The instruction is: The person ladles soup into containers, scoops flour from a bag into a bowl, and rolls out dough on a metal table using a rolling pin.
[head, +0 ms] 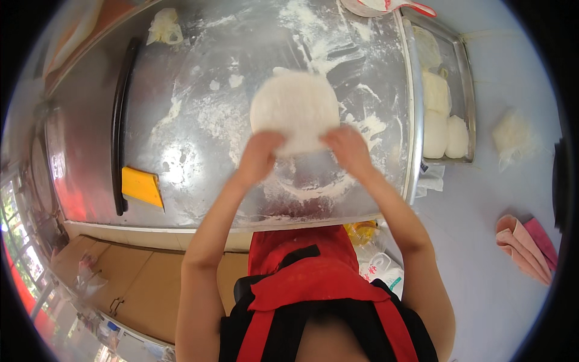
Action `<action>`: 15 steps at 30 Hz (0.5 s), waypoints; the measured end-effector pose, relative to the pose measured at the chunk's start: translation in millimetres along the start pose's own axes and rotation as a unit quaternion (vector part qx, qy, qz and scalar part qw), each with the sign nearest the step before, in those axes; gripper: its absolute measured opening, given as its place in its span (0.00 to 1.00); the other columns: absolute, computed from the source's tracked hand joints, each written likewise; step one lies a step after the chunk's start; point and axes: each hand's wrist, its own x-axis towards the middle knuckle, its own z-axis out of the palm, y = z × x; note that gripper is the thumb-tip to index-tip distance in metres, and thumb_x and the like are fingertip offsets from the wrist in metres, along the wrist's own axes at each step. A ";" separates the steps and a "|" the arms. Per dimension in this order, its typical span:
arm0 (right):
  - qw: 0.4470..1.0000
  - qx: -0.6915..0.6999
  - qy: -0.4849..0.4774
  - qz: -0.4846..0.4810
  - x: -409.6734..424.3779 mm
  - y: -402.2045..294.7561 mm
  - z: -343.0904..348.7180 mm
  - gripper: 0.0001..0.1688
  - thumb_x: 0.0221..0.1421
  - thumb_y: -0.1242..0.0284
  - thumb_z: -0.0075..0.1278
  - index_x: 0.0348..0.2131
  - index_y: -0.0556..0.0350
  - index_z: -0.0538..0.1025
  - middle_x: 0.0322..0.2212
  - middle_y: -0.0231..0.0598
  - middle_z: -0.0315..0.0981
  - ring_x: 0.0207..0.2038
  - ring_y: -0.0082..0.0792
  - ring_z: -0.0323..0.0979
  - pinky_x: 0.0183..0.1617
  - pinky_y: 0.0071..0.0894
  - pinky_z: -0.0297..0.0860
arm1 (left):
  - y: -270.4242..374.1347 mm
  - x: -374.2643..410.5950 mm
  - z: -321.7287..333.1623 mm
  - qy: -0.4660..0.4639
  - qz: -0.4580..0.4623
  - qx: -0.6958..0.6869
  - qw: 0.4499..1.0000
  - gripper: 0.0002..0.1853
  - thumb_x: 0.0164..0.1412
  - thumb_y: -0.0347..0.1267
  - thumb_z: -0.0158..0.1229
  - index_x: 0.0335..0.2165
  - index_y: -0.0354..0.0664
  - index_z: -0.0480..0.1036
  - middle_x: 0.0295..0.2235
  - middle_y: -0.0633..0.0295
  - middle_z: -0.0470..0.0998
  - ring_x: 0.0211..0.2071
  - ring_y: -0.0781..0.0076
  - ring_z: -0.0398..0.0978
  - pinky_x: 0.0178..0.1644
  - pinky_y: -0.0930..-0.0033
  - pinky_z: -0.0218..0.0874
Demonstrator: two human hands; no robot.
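Observation:
A round, flattened sheet of white dough [296,106] lies in front of me over the floured metal tabletop [194,72]. My left hand [263,151] grips its near edge on the left, with the thumb and fingers curled at the rim. On the right side of that same near edge, my right hand [347,147] holds the dough between thumb and fingers. Both hands and the dough are blurred, and the fingertips are partly hidden. I cannot tell how far the near edge is lifted off the metal. Loose flour [312,188] is smeared around the dough.
To the left lie a long dark rod [122,122] and a yellow dough scraper [141,186]. A knotted plastic bag [165,27] sits at the far left. A red-handled scoop [373,7] rests at the back edge. On the right, a metal tray [470,104] holds several dough pieces [435,135].

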 end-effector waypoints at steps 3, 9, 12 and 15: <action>0.997 0.050 -0.037 0.039 -62.4 -33.1 -16.1 0.22 0.41 0.77 0.50 0.41 0.49 0.76 0.41 0.36 0.71 0.46 0.40 0.67 0.55 0.45 0.63 | 62.6 -20.2 6.3 -0.057 -0.019 -0.027 0.998 0.17 0.44 0.18 0.51 0.36 0.38 0.73 0.42 0.55 0.74 0.46 0.51 0.69 0.50 0.55 0.60; 0.983 0.010 0.053 0.178 -8.9 -48.9 -20.2 0.29 0.49 0.70 0.48 0.52 0.56 0.68 0.54 0.43 0.62 0.59 0.43 0.58 0.62 0.47 0.54 | 91.5 33.6 55.0 -0.064 -0.039 0.187 0.980 0.30 0.59 0.38 0.51 0.57 0.41 0.59 0.59 0.52 0.59 0.63 0.50 0.50 0.65 0.51 0.40; 0.986 -0.028 0.044 0.159 22.1 -13.5 15.0 0.32 0.55 0.64 0.42 0.57 0.59 0.61 0.60 0.45 0.53 0.63 0.43 0.51 0.65 0.49 0.48 | 68.5 70.5 69.4 -0.081 -0.094 0.334 0.935 0.32 0.63 0.45 0.43 0.60 0.41 0.55 0.63 0.54 0.51 0.65 0.51 0.42 0.67 0.51 0.34; 0.991 -0.009 0.030 0.129 35.3 2.7 8.4 0.33 0.58 0.59 0.40 0.58 0.58 0.61 0.62 0.45 0.51 0.64 0.43 0.49 0.66 0.51 0.46 | 45.6 110.0 57.8 -0.062 -0.064 0.355 0.931 0.36 0.61 0.48 0.47 0.61 0.40 0.54 0.64 0.56 0.51 0.65 0.51 0.44 0.67 0.48 0.31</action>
